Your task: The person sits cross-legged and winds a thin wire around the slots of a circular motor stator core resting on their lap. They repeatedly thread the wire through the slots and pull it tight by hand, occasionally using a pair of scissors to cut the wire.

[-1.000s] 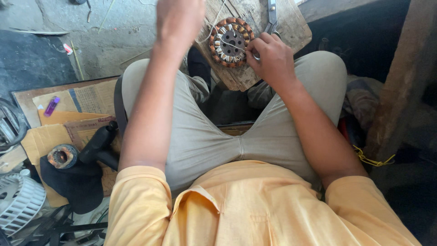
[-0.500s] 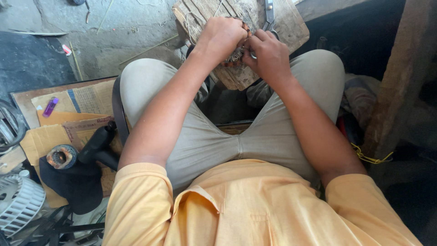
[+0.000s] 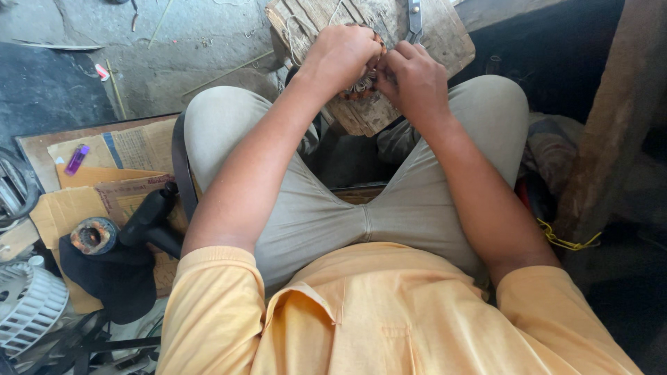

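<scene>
A round motor stator with copper windings [image 3: 361, 85] lies on a rough wooden block [image 3: 445, 42] between my knees, mostly hidden under my hands. My left hand [image 3: 344, 54] is closed over the top of the stator. My right hand [image 3: 417, 78] grips its right side, fingers curled onto the windings. A metal tool [image 3: 415, 15] rests on the block just beyond my right hand. I sit with grey trousers and a yellow shirt.
Flattened cardboard [image 3: 125, 173] lies at the left with a purple lighter [image 3: 76, 159] on it. A black power tool [image 3: 118, 232] and a white fan grille [image 3: 28, 305] sit at lower left. A wooden post [image 3: 611, 125] stands at right, yellow wire [image 3: 566, 239] near it.
My left hand, raised above the block a second ago, has come down onto the stator and now covers it. My right hand stays on the stator's right side.
</scene>
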